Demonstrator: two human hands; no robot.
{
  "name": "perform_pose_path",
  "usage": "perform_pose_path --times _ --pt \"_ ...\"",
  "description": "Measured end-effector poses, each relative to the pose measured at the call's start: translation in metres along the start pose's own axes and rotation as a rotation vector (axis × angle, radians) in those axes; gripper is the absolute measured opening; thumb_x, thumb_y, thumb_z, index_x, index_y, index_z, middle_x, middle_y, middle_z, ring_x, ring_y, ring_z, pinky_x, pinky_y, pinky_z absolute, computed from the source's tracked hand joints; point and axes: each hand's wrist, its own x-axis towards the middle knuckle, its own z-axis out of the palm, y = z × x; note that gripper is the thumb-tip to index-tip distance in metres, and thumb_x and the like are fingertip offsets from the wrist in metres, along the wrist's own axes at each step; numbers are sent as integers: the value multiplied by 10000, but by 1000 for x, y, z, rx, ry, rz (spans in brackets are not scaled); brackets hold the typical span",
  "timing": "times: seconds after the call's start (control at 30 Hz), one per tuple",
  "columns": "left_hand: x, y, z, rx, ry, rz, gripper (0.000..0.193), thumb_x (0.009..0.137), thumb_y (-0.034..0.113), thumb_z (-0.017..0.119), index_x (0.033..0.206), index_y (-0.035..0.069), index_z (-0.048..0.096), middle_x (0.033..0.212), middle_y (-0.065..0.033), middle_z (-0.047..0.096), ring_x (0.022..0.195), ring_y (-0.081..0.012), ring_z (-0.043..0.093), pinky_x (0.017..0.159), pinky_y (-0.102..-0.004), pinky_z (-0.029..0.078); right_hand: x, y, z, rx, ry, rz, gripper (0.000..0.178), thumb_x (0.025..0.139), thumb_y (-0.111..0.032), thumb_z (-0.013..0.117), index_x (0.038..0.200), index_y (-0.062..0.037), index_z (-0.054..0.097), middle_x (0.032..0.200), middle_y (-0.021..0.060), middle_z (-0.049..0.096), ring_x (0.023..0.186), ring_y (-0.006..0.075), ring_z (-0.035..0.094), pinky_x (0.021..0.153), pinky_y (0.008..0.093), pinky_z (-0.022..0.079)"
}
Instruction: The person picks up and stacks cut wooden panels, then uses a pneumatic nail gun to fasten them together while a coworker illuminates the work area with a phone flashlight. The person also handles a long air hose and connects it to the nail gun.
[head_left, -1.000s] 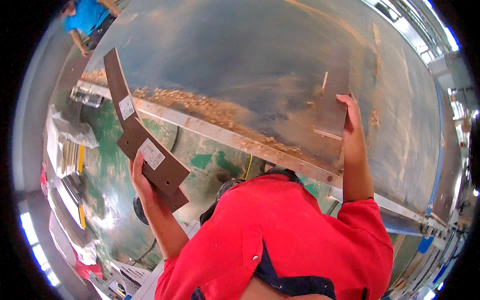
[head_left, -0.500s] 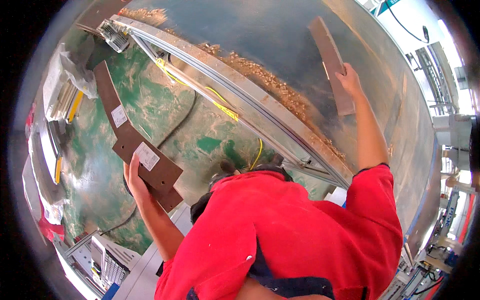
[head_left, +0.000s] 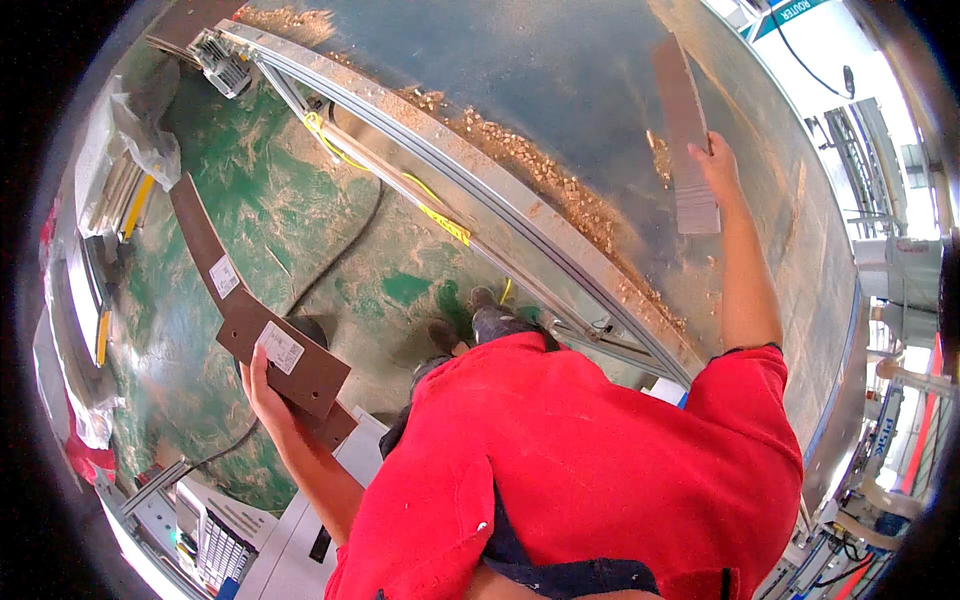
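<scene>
Left grip (head_left: 262, 388) and right grip (head_left: 718, 168) both pinch: the bench (head_left: 590, 60) lies toward one o'clock, the left has labelled brown boards (head_left: 315, 375) at nine, the right a strip (head_left: 685, 115) at two, best kept clear of wood chips (head_left: 530, 155).

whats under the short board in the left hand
A longer brown board shows at upper left, a brown end at lower right; the short board covers whether they join.

Labelled brown boards (head_left: 303, 378) overlap, left of a brown strip (head_left: 683, 128).
</scene>
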Motion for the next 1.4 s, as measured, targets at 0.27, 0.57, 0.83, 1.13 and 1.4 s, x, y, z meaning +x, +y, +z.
perform_pose_path --times 0.27,0.57,0.83,1.13,1.4 --pt "9 -12 17 -67 -78 28 364 929 226 608 1243 45 571 1075 -48 637 925 -159 623 798 -291 494 29 -102 56 44 -103 -304 423 876 -216 670 1223 -13 537 1010 220 669 932 326 666 826 394 509" --pt "-19 5 61 -91 3 11 357 926 237 602 1225 45 562 1039 -61 649 876 -172 645 751 -310 522 29 -178 101 -265 -139 -376 395 898 -198 608 1235 -39 478 980 262 664 942 437 640 796 519 509" --pt "49 9 39 -125 81 -54 318 927 221 599 1187 37 598 1067 -66 661 933 -171 640 829 -309 506 42 -191 117 -251 -56 -448 428 887 -197 628 1260 -34 495 1025 264 654 973 447 625 810 508 504" --pt "209 33 -35 -135 -57 53 265 919 173 630 1121 2 629 994 -35 664 887 -116 608 792 -278 484 30 -221 143 -336 -26 -211 428 906 -151 630 1289 -8 504 1266 244 579 1171 408 561 956 443 455" --pt "365 61 -114 -88 -21 151 271 917 163 650 1111 -23 615 977 -47 661 866 -123 610 769 -281 487 69 -458 238 76 -27 -380 467 900 -104 651 1308 39 475 1249 211 593 1151 298 583 960 380 453"
